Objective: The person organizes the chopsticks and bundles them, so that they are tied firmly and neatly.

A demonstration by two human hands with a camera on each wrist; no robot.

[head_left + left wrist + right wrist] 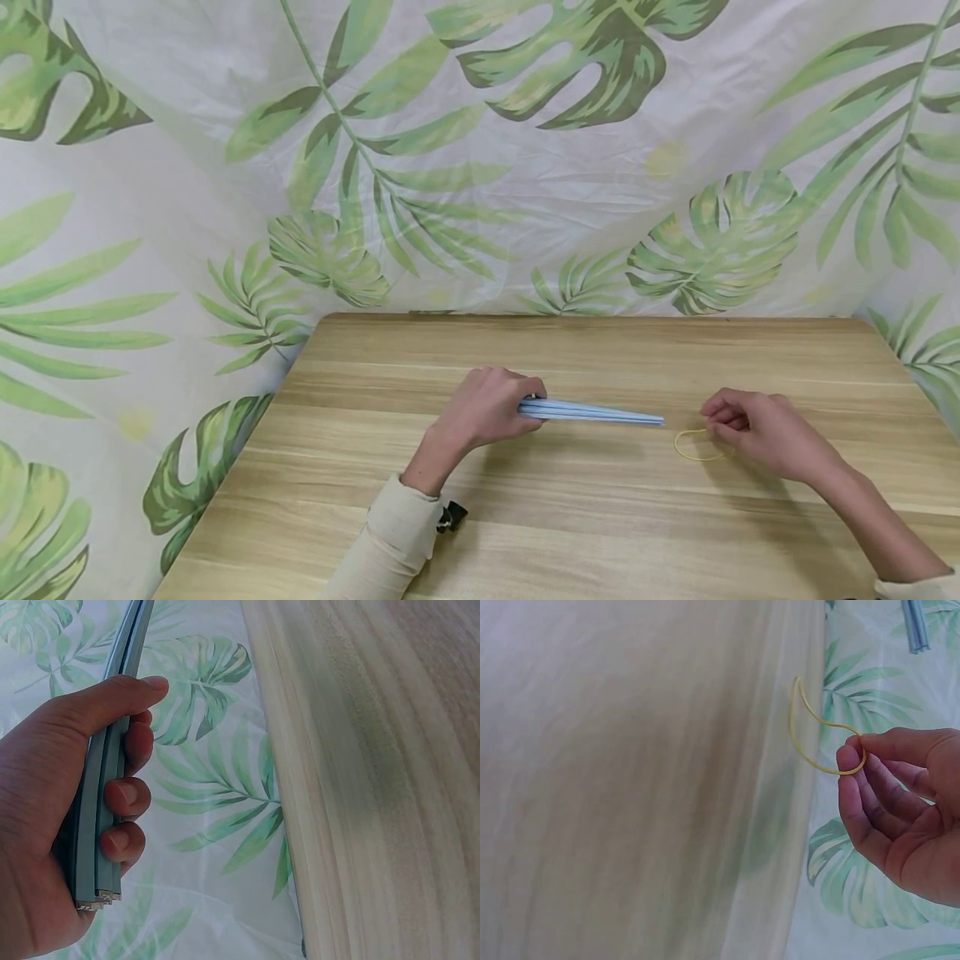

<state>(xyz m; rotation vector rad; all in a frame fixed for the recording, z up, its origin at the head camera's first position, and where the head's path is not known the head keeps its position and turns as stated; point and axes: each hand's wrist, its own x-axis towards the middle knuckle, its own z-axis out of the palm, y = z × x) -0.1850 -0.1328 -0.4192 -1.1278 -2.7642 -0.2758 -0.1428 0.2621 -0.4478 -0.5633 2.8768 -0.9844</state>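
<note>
My left hand [487,407] grips a bundle of light blue chopsticks [592,411] above the table, their thinner ends pointing right. In the left wrist view, fingers and thumb wrap round the chopsticks [101,787], and their squared thick ends show below the palm. Off to the right, my right hand [765,429] pinches a yellow rubber band [693,458] between thumb and fingertips. The rubber band [793,727] hangs as a loose, bent loop in the right wrist view, apart from the chopsticks' tips.
Both hands are over a wood-grain table [570,525]. A white cloth with green leaf prints [450,167] hangs behind the table's far edge and along its sides. A small black clip-like piece [452,517] is beside the left sleeve.
</note>
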